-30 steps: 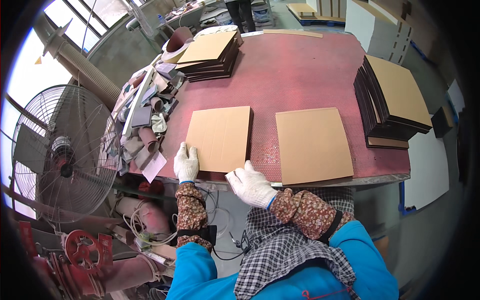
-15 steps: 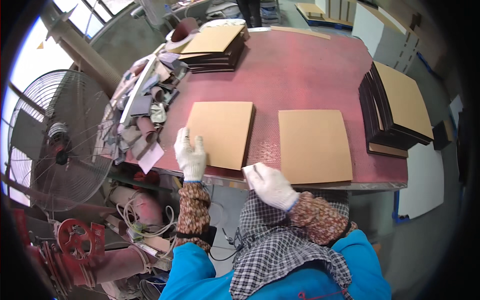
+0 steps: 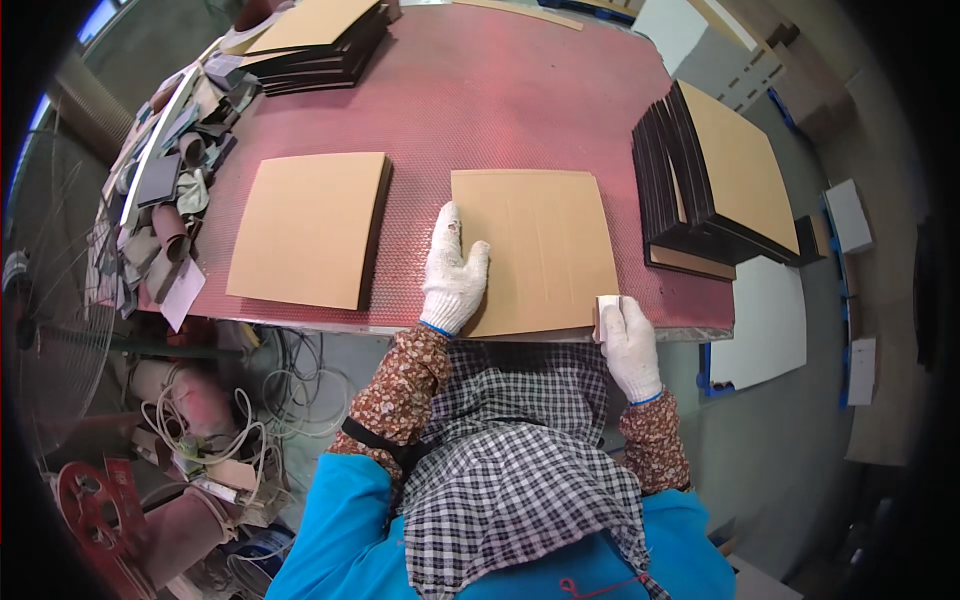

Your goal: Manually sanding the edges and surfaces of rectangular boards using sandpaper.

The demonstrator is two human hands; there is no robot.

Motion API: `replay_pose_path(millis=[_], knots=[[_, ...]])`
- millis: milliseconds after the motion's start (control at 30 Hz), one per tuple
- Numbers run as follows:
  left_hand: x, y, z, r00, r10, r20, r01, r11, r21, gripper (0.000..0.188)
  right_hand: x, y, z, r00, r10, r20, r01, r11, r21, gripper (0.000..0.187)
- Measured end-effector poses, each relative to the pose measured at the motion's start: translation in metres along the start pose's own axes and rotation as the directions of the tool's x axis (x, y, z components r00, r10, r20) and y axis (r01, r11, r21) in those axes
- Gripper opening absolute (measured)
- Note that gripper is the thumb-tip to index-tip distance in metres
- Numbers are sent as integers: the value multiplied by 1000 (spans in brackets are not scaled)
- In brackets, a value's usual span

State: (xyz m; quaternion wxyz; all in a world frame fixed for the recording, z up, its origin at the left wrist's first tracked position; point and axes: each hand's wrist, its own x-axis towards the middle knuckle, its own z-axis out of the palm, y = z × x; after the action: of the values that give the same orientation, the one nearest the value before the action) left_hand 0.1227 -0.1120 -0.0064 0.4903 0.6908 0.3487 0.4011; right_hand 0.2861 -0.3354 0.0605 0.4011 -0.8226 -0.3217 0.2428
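Observation:
Directly before me on the red perforated table lies a flat tan board. My left hand, in a white knit glove, rests on its left edge, fingers stretched out and thumb apart. At the board's near right corner, my gloved right hand is closed on a small pale block, which looks like a sanding block. Its underside is hidden. To the left lies a thicker tan board with dark sides, touched by neither hand.
Dark-edged boards form a stack at the right and another stack at the far left. Scraps and rolls of abrasive paper clutter the left edge. Below them are loose hoses, a red wheel and a large fan.
My left hand has gone from the left board to the right one. My right hand has carried the block rightward to that board's near right corner. The view has shifted right.

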Motion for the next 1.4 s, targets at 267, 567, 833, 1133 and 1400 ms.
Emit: replay_pose_path(millis=[267,567,833,1133,1400], knots=[[0,5,21,995,92,34,-98,954,284,66,-3,-3,5,969,-237,-74,157,814,-560,30],[-2,5,21,994,104,33,-110,954,280,64,9,-10,11,977,-215,-11,141,682,-718,31],[0,18,16,991,111,74,-125,970,210,61,30,-9,13,936,-317,155,309,522,-795,26],[-3,19,14,991,108,81,-124,965,229,61,156,-23,32,934,-335,122,307,581,-754,30],[-2,12,16,990,126,60,-136,970,201,61,163,-42,29,951,-278,138,282,593,-754,26]])
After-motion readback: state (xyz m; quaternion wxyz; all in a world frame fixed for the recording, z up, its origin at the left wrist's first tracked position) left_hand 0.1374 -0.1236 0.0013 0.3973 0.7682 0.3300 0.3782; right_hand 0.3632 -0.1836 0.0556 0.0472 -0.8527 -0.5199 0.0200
